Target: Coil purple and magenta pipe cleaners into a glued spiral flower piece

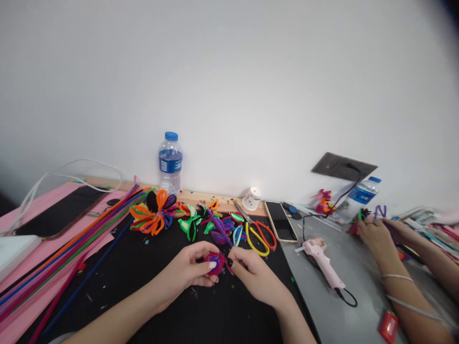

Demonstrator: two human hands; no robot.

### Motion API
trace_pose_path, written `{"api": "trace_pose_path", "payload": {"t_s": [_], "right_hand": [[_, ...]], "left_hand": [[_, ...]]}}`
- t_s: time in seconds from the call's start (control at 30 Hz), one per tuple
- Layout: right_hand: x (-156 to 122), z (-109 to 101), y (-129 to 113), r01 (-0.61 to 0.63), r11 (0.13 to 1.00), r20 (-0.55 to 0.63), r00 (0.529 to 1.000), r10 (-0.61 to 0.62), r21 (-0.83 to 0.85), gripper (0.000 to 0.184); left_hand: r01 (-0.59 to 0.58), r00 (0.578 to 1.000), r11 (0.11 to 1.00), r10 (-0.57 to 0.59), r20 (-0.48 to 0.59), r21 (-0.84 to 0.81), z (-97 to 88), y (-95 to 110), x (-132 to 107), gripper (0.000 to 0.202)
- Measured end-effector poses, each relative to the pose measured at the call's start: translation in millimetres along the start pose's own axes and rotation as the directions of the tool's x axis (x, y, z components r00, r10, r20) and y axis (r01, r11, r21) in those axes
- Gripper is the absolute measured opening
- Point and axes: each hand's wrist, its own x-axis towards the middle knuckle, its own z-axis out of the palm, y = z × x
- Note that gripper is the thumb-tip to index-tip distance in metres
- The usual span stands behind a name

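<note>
My left hand [195, 265] pinches a small round coil of magenta and purple pipe cleaner [217, 270], the thumb pressed on its face. At the coil's right side, my right hand [253, 272] closes thumb and finger on a magenta pipe cleaner end, partly hidden by the fingers. Just beyond both hands lie bent purple pipe cleaners [219, 227] and green leaf-like loops [189, 224]. To the left of these rests an orange looped pipe cleaner flower [155, 215]. Scissors [258, 239] with yellow and red handles lie beyond my right hand.
Long pipe cleaners [77, 243] cover pink sheets at left, near a dark phone [60, 212]. A water bottle [170, 162] stands by the wall. Rightward are a white cup [251, 198], a phone [280, 221], a pink glue gun [324, 263] and another person's hands [376, 234].
</note>
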Motion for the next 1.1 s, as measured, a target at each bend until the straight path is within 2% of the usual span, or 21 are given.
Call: {"api": "trace_pose_path", "payload": {"t_s": [0.5,0.7,0.9,1.1], "right_hand": [[0.7,2.9,-0.9,0.004,0.999,0.005,1.0,-0.005,0.033,0.018],[0.2,4.4,-3.9,0.012,0.999,-0.004,1.0,-0.012,0.044,0.018],[-0.2,3.5,-3.6,0.022,0.999,-0.011,1.0,-0.021,0.037,0.018],[-0.9,2.5,-3.7,0.029,0.999,-0.019,0.999,-0.029,0.018,0.018]], "left_hand": [[-0.001,1.0,0.999,0.0,-0.014,-0.041,1.2,0.0,-1.2,0.023],[0.039,0.998,0.999,-0.039,-0.039,0.01,2.1,1.9,-3.2,0.025],[-0.016,0.999,0.999,0.018,-0.04,0.049,-0.3,-0.5,0.5,0.03],[-0.009,1.0,0.999,0.01,-0.02,0.041,1.5,0.8,-1.5,0.027]]}}
